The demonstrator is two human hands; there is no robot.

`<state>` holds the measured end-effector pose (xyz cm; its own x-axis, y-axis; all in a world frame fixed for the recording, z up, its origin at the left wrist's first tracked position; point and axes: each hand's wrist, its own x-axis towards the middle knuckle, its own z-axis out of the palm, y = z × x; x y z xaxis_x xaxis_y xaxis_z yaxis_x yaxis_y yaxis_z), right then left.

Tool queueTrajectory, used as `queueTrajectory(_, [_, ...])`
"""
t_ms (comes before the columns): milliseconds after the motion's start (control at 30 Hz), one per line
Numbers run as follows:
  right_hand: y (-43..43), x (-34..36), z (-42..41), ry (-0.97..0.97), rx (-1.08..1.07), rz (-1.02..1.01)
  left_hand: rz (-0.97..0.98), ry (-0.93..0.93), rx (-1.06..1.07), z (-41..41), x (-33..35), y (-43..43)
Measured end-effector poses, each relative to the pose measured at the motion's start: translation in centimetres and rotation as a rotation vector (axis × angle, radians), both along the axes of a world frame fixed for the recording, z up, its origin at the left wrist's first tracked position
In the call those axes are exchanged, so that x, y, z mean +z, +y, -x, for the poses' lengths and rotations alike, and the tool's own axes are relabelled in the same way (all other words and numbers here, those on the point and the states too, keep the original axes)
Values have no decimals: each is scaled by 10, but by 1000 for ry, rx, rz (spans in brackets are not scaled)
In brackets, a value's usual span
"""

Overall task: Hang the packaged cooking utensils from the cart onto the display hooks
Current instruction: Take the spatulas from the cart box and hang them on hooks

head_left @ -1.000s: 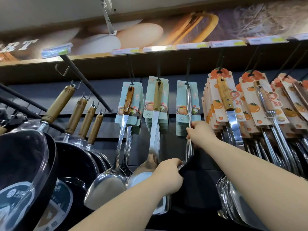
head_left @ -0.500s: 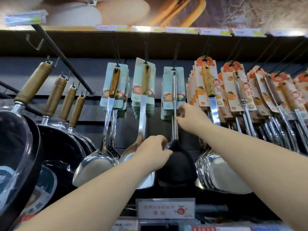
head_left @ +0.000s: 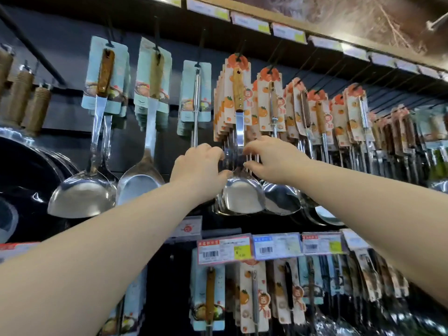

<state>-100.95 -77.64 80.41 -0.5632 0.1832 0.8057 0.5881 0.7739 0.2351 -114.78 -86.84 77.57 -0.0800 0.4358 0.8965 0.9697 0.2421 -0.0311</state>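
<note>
Both my hands are up at the wall of hooks. My left hand (head_left: 201, 163) and my right hand (head_left: 271, 158) are on the bunch of shiny steel turners with wooden handles on orange-fruit cards (head_left: 238, 112). They squeeze it from the two sides. The fingers of both hands curl round the thin metal stems, just under the cards. Neither hand holds a loose pack.

The bunch hangs on a thin black wire hook (head_left: 240, 54) and the cards sit close, one behind the other. I think this hook has its share, and I am just making the bunch hang straight.

To the left hang the big steel spoons on pale blue cards (head_left: 106, 76), and past them the black pans with brown handles (head_left: 24, 170). To the right there are more rows of orange cards. Under the white and yellow price tags (head_left: 224, 251) there is a lower row of packed tools (head_left: 209, 299). Every hook I can see has things on it, so a lot looks done.

I cannot see the cart. So I cannot tell how many packs are left to hang.
</note>
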Motion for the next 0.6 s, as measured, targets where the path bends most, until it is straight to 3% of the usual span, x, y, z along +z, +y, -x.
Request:
queueTrajectory(300, [33, -65, -192, -119, -250, 115, 30, 38, -200, -165, -58, 71])
queueTrajectory(600, [70, -162, -463, -221, -656, 356, 342, -41, -529, -423, -164, 172])
